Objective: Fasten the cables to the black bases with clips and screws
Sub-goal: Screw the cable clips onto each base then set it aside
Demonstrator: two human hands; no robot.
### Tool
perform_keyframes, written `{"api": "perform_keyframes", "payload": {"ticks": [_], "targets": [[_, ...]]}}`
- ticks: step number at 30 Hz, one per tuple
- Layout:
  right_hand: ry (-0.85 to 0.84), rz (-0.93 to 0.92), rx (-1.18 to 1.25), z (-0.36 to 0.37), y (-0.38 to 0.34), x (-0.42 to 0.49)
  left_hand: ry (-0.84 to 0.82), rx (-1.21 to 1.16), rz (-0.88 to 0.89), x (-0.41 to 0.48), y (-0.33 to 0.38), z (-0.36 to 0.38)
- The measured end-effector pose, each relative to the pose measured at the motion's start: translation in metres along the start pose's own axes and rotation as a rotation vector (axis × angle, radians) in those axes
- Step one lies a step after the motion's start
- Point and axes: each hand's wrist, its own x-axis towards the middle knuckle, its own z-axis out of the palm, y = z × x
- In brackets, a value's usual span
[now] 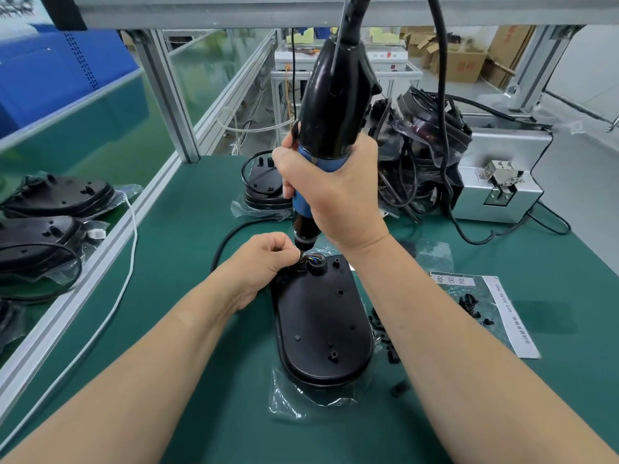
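A black oval base [321,326] lies on a clear plastic bag in the middle of the green mat. A black cable [227,239] curves in from the left to the base's far end, where coloured wires [314,259] show. My left hand [264,262] pinches something small, perhaps the clip, at that far end, right beside the screwdriver tip. My right hand [331,195] grips the black and blue electric screwdriver [321,128], held upright with its bit down on the same spot. The clip and screw are mostly hidden by my fingers.
Small black clips [385,333] lie loose right of the base, and more sit on a labelled bag [482,306]. A second base [264,185] sits behind, a pile of bases and cables [422,145] at back right, beside a metal screw feeder [499,192]. More bases [43,222] lie on the left table.
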Motion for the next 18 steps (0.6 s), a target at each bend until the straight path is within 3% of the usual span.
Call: {"api": "perform_keyframes", "payload": {"ticks": [7, 18], "targets": [[-0.005, 0.010, -0.005, -0.005, 0.001, 0.001, -0.014, -0.014, 0.005, 0.002, 0.001, 0.000], [0.061, 0.002, 0.215, -0.018, -0.004, 0.004, -0.010, -0.027, -0.010, 0.000, 0.004, 0.002]]}}
